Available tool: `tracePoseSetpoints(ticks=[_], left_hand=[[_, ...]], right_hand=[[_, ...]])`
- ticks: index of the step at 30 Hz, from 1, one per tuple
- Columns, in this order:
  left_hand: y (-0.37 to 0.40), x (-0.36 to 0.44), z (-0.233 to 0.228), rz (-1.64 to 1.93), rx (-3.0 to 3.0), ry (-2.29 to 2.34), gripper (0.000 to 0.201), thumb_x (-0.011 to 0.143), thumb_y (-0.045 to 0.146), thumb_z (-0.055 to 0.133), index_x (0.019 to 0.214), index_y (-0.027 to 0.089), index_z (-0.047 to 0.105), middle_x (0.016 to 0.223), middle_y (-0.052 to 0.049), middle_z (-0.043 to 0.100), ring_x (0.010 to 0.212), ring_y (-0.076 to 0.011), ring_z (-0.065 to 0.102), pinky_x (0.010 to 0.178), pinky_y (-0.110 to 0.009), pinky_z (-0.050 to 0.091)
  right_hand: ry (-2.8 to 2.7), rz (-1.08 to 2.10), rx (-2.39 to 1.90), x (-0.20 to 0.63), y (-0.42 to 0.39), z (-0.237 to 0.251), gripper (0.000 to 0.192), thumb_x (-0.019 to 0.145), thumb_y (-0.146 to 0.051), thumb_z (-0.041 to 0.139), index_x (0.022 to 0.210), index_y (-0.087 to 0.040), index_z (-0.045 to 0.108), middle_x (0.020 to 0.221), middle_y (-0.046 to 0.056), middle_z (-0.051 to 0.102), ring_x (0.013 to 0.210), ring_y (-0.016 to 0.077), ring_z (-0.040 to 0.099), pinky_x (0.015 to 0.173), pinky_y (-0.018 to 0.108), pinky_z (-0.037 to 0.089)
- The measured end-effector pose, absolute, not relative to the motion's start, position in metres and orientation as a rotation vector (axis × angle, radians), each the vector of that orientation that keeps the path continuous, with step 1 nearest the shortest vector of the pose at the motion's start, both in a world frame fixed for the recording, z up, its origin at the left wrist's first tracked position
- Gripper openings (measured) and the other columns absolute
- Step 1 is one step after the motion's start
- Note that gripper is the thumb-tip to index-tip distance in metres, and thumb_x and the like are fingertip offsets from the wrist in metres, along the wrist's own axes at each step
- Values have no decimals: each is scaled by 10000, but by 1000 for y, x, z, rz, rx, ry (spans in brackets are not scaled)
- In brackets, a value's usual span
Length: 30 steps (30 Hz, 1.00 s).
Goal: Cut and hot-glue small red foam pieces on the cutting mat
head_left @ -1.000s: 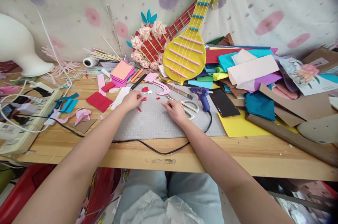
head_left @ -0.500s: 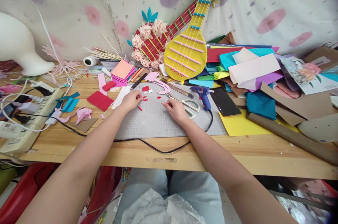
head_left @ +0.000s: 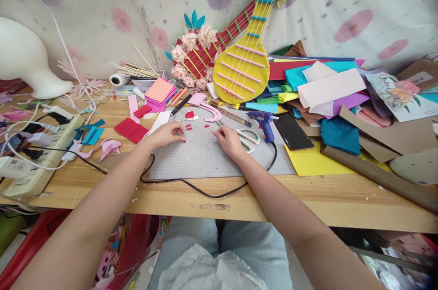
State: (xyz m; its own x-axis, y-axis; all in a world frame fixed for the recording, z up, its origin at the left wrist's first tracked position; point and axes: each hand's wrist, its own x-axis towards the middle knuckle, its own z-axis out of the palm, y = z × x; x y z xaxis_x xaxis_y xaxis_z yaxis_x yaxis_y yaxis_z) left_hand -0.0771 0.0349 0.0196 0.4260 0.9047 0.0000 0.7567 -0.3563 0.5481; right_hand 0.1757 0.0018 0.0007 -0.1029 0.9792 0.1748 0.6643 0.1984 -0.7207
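The wooden bench (head_left: 318, 194) carries a gridded grey cutting mat (head_left: 198, 157) just back from its front edge, with a power strip (head_left: 44, 173) toward the front left corner and a yellow sheet (head_left: 315, 162) right of the mat.

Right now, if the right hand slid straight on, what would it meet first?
Probably the nearest small red bit, lying on the grey mat just ahead of the right hand, though the hand's height is unclear.

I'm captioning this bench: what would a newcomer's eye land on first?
Probably the yellow craft lute, leaning at the back in front of a red lute edged with pink flowers. Next, perhaps, the white rounded form at far left, or the blue glue gun right of the right hand.
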Motion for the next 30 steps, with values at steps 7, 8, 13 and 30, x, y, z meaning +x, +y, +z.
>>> tracePoseSetpoints(ticks=[7, 8, 13, 30], left_hand=[[27, -23, -2, 772, 2144, 1980, 188, 791, 353, 479, 760, 187, 561, 756, -48, 587, 736, -184, 534, 686, -312, 386], [26, -19, -3, 835, 2064, 2052, 197, 803, 356, 459, 802, 187, 559, 763, -50, 587, 733, -187, 537, 686, -316, 388], [20, -33, 0, 1297, 1629, 2222, 253, 854, 364, 357, 951, 187, 511, 839, -64, 583, 787, -184, 546, 736, -322, 411], [22, -46, -7, 1481, 1536, 2011, 188, 752, 365, 520, 748, 179, 544, 735, -17, 571, 676, -124, 515, 677, -269, 445]], right_hand=[[-1830, 622, -1544, 176, -2, 0, 425, 849, -478, 378, 524, -204, 375, 498, -14, 434, 533, 137, 440, 541, 250, 280], [-1809, 641, -1533, 176, -2, -1, 447, 840, -500, 379, 506, -204, 350, 479, -19, 407, 516, 133, 423, 534, 250, 277], [-1406, 937, -1482, 180, 16, 3, 359, 810, -471, 446, 573, -208, 387, 486, -39, 439, 464, 106, 407, 498, 238, 319], [-1527, 1135, -1361, 78, 60, 29, 179, 799, -311, 502, 767, -167, 604, 718, 20, 628, 621, 116, 551, 634, 274, 445]])
